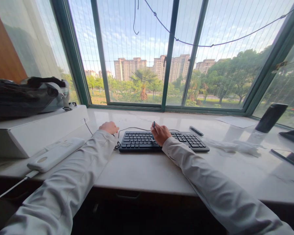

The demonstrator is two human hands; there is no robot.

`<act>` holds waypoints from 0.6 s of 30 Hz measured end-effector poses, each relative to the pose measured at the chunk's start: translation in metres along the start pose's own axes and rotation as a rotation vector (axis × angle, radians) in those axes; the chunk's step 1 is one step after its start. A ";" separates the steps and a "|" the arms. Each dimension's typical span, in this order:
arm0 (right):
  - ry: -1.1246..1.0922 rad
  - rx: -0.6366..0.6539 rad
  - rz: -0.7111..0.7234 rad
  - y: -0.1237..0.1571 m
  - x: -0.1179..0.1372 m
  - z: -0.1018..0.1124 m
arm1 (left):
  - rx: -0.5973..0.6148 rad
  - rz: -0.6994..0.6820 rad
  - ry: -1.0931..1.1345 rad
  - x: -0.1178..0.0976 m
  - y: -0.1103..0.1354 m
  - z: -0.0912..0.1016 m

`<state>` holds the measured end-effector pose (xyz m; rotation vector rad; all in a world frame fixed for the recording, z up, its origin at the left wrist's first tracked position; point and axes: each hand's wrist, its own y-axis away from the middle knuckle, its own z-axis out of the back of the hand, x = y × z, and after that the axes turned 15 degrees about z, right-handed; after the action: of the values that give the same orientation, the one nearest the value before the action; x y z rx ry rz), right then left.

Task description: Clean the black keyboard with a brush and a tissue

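A black keyboard point(142, 142) lies flat on the marble-like sill. Over its middle, my right hand point(161, 133) is closed around a slim dark pen-like tool point(154, 124); its top end sticks up above the fingers. Something small and pale shows below the fingers, against the keys, too small to name. Just off the keyboard's left end, my left hand point(108, 127) rests with curled fingers by the sill. What it holds, if anything, is hidden. A thin black cable point(131, 128) runs behind the keyboard and bunches near my left wrist.
On the left stand a white box point(49, 130) with a dark bag point(26, 96) on top and a white power bank point(57, 155). Rightward lie a small black stick-like object point(196, 131), crumpled clear plastic point(232, 146), a phone point(290, 157) and an upright black object point(271, 117).
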<state>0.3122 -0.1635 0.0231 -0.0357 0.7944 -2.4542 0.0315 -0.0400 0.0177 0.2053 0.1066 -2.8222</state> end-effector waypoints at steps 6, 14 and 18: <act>-0.064 -0.078 -0.010 -0.001 -0.004 0.002 | 0.022 -0.017 0.031 0.001 -0.001 0.000; 0.201 0.013 -0.013 0.000 -0.031 0.006 | 0.017 -0.014 0.039 0.001 -0.005 -0.003; 0.277 0.055 0.060 0.004 -0.041 -0.001 | 0.015 -0.012 0.020 0.001 -0.003 -0.001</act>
<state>0.3490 -0.1442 0.0254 0.3497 0.8297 -2.4530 0.0301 -0.0369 0.0165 0.2370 0.0908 -2.8344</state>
